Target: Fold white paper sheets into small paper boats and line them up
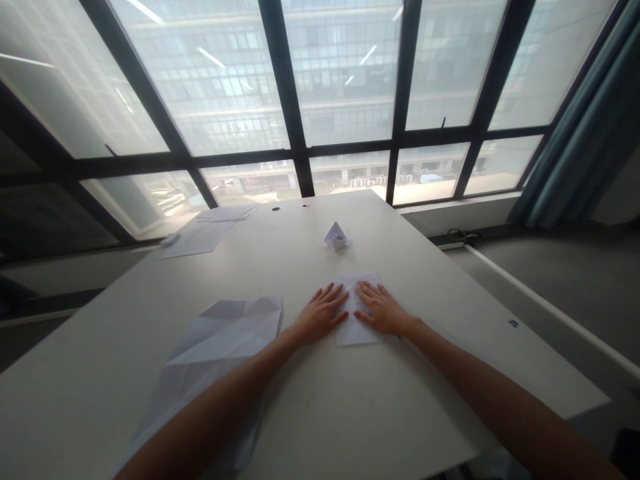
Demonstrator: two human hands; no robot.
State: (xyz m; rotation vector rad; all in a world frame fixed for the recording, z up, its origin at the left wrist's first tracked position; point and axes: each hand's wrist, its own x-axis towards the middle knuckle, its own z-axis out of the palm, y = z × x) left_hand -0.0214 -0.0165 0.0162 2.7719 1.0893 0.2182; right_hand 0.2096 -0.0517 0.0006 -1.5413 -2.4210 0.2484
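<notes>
Pressing a small white sheet (361, 333) flat against the table (305, 420) looks to be the step in hand; the sheet lies midway between the arms, its near part uncovered. Left hand (323, 312) lies over its left edge, fingers straight and somewhat fanned; right hand (383, 310) covers the right side, fingers closer together, thumb apart. Neither hand grips anything — contact is by flat fingers. Any folds under the palms: cannot tell. Judgement: the next move calls for even pressure and matched edges, with one hand steadying the sheet if the other shifts. Just beyond stands a folded paper piece (336, 237), peaked, apart from both hands. Left of the sheet, a large creased sheet (225, 333) lies partly beneath the left forearm — farther off, loose sheets (197, 239) near the windows (345, 67).
</notes>
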